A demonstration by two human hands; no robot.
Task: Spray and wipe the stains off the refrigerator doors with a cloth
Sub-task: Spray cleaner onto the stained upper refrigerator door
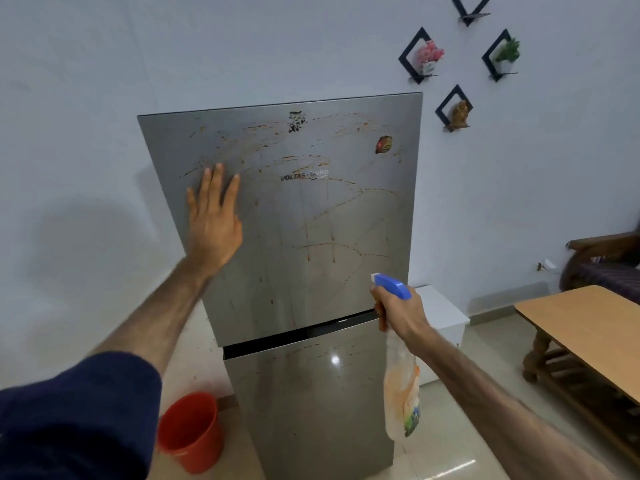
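Left hand (213, 216) lies flat, fingers straight, bracing the stained upper door (311, 209); right hand (398, 311) grips the spray bottle (401, 386), which should mist evenly across the streaks.

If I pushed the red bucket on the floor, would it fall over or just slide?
The bucket would probably slide: it looks like thin plastic, so likely light, and the floor tiles look glossy. It seems wider at the rim than lower down, so a push near the top might tip it. Whether it holds water can't be seen, which would change things.
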